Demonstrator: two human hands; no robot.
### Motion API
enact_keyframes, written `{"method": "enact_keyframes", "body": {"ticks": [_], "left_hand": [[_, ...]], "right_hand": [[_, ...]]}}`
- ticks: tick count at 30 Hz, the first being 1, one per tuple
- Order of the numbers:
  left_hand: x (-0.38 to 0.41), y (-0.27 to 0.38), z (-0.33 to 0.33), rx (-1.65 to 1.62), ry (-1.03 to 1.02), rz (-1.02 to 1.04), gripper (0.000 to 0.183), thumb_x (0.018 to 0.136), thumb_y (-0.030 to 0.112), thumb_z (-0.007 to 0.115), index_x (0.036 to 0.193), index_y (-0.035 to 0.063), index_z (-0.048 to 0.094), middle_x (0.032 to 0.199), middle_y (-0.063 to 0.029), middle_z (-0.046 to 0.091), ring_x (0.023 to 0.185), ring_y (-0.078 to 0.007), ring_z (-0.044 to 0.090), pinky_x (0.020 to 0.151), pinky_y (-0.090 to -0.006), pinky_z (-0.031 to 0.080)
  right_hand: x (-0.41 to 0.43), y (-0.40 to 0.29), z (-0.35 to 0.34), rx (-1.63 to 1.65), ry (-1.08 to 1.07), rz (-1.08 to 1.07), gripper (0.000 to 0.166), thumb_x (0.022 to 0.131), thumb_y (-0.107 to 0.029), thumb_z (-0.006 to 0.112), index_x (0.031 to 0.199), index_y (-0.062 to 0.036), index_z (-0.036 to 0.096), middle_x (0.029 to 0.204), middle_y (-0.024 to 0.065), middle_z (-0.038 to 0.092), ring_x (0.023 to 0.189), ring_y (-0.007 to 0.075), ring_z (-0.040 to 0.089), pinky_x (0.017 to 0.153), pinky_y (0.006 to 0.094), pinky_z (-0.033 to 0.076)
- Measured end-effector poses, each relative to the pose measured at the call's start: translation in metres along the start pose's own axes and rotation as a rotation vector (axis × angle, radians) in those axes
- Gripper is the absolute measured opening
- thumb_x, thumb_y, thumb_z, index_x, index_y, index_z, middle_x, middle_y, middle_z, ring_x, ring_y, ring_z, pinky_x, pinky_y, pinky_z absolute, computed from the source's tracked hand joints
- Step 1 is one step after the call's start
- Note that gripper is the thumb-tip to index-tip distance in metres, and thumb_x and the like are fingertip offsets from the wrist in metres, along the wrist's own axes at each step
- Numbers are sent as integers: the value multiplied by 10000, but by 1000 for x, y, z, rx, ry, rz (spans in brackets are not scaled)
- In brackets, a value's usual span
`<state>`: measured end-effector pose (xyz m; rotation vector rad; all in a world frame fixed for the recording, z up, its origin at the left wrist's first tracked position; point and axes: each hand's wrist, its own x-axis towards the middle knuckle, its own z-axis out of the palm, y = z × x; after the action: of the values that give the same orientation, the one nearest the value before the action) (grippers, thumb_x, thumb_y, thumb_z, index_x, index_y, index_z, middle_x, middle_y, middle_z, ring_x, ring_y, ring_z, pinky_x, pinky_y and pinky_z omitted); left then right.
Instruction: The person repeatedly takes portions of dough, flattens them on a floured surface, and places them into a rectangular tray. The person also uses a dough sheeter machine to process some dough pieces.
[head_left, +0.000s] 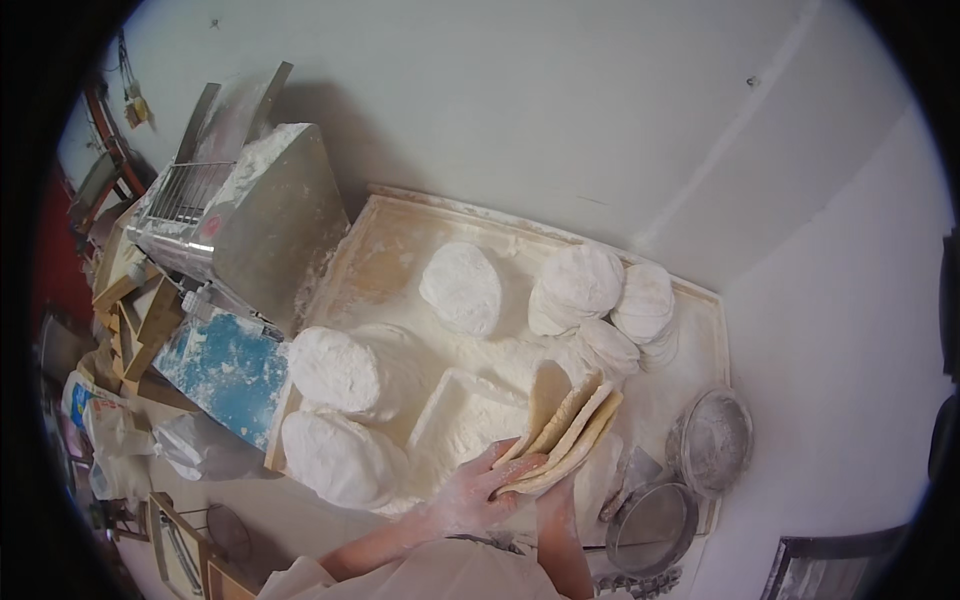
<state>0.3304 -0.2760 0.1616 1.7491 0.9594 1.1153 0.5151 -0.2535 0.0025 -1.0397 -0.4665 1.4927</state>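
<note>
My left hand (491, 480) grips several flat, floury dough rounds (566, 435), fanned slightly apart and held on edge with their tops leaning to the right. My right forearm (561, 521) reaches up to the lower side of these rounds, and they hide my right hand, so its fingers cannot be seen. Just left of the held dough, a shallow box of flour (469, 424) sits on the floured wooden worktop (382, 225). Beyond the rounds lie floured stacks of flat dough, one large (581, 281), one narrower (645, 300) and one low (609, 346).
Large flour-coated mounds (334, 371) (341, 457) (461, 289) stand at the worktop's left and back. A metal machine (277, 217) with a blue floured panel (225, 371) adjoins its left edge. Round sieves (712, 442) (652, 529) and a scraper (634, 476) lie at right.
</note>
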Motion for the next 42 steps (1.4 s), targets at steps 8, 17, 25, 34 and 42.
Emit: {"method": "enact_keyframes", "body": {"ticks": [8, 17, 25, 34, 42], "left_hand": [[-28, -8, 17, -216, -37, -215, 589, 794, -18, 605, 1364, 94, 506, 1268, -164, 495, 1099, -252, 564, 865, -315, 482], [-60, -78, 41, -806, -5, -630, 745, 686, 0, 564, 1410, 4, 392, 1183, -44, 529, 1073, -152, 514, 931, -268, 414], [-103, -145, 84, -1266, 277, -678, 607, 712, 80, 582, 1305, 12, 475, 1236, -125, 563, 1151, -253, 513, 1044, -357, 358], [-122, -188, 113, -1527, 271, -849, 118, 805, 124, 602, 899, 54, 617, 841, -69, 602, 746, -188, 527, 868, -377, 461], [-139, -226, 133, -1376, 293, -778, 277, 817, 303, 686, 922, 65, 590, 954, -69, 589, 869, -207, 557, 948, -429, 451]], "right_hand": [[-15, -20, -6, 14, -70, -93, 659, 896, -567, 467, 1327, -68, 467, 1220, 74, 561, 1118, 227, 536, 995, 382, 436], [19, -32, -45, 92, -110, 102, 721, 689, 23, 678, 1359, -36, 418, 1127, 94, 597, 987, 188, 597, 852, 291, 497], [33, -41, -7, -574, -303, 115, 799, 632, -10, 760, 1364, -1, 441, 1208, 131, 588, 1054, 194, 580, 890, 296, 464], [111, 28, -17, -1188, -672, -3, 702, 641, -113, 812, 1284, -17, 548, 1246, 126, 606, 1148, 246, 562, 976, 330, 424], [94, 37, -19, -1176, -565, -60, 629, 713, -125, 779, 1287, -25, 542, 1285, 166, 574, 1198, 279, 536, 994, 345, 421]]}}
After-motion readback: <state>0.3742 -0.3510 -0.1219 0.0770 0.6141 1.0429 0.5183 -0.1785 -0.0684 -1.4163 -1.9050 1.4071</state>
